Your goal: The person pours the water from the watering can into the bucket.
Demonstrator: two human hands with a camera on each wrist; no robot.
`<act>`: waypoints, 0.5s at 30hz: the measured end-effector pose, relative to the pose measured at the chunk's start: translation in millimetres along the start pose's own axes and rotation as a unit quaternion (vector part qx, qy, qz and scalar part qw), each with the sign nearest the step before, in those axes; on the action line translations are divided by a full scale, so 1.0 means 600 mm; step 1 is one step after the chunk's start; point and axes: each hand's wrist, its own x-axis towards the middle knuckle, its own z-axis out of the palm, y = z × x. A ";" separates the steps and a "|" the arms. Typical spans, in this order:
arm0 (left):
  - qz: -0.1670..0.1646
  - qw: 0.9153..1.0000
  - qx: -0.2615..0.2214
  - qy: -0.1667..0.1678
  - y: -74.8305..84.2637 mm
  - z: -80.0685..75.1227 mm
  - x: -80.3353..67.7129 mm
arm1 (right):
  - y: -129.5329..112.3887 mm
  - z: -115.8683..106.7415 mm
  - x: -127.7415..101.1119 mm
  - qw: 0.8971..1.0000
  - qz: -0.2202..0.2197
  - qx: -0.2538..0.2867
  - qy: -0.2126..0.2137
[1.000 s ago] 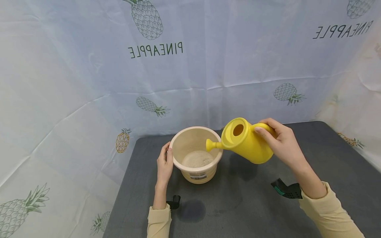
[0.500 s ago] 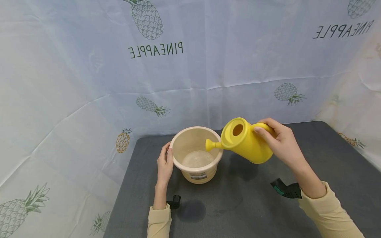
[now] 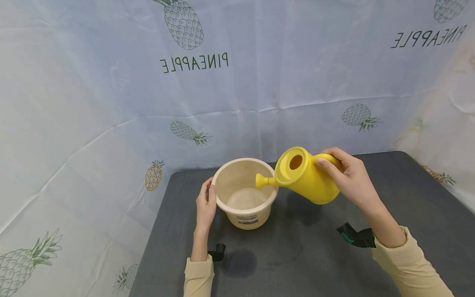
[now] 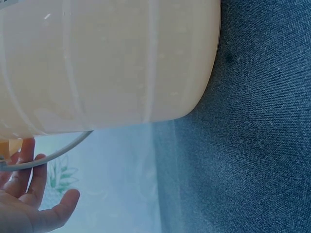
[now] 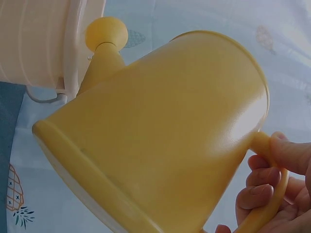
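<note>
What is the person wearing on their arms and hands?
Both hands are bare: no gloves, and no rings that show. The left hand and right hand come out of long pale yellow sleeves with snug cuffs. A small black strap piece sticks out by the left wrist, and a black clip with a green stripe by the right wrist.

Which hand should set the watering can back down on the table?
Probably the right hand: it already grips the yellow watering can by its handle, while the left hand rests against the beige bucket.
</note>
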 end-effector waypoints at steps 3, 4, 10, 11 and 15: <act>0.001 1.000 0.003 0.003 0.000 0.001 -0.001 | -0.001 0.001 0.000 1.000 0.000 0.002 -0.001; 0.001 1.000 0.004 0.004 0.001 0.001 -0.001 | -0.001 0.001 0.000 1.000 0.001 0.002 -0.002; 0.001 1.000 0.007 0.006 0.001 0.001 -0.001 | -0.001 0.002 -0.001 1.000 -0.003 0.005 -0.005; 0.000 1.000 0.006 0.006 0.001 0.001 -0.001 | -0.001 0.003 0.000 1.000 0.000 0.004 -0.004; -0.002 1.000 0.002 0.003 0.002 0.000 -0.001 | -0.001 0.005 0.000 1.000 0.005 0.002 -0.003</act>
